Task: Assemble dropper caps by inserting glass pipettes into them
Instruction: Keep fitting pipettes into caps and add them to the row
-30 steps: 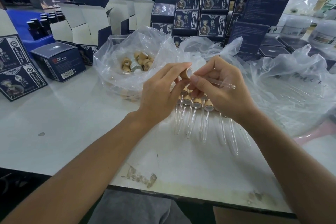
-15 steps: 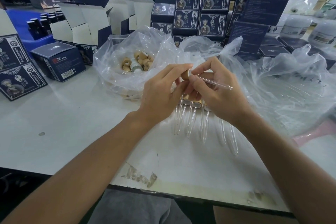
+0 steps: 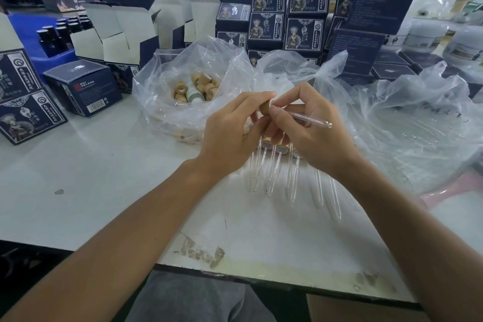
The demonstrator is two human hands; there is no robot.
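The left hand (image 3: 230, 136) pinches a tan dropper cap (image 3: 266, 108) between its thumb and extended forefinger, the cap's open end turned toward the other hand. The right hand (image 3: 313, 133) has thumb and forefinger clamped on a glass pipette (image 3: 311, 120) just beside the cap, the tube's near end meeting the cap's mouth and its far tip sticking out past the right knuckles (how deep the glass sits inside cannot be told). The right hand's remaining fingers are curled under.

Directly below both sets of fingers, on the white table (image 3: 104, 178), lies a row of finished droppers (image 3: 274, 165), their tan caps tucked under the hands and their glass tubes pointing toward the person. Beyond the left fingertips, a clear plastic bag (image 3: 183, 102) holds loose caps (image 3: 201, 86). Beyond and to the outside of the right hand, a second plastic bag (image 3: 407, 117) lies crumpled, with faint glass tubes inside. Dark blue cartons (image 3: 287, 18) are stacked past the fingertips, and more stand well out to the left of the left hand
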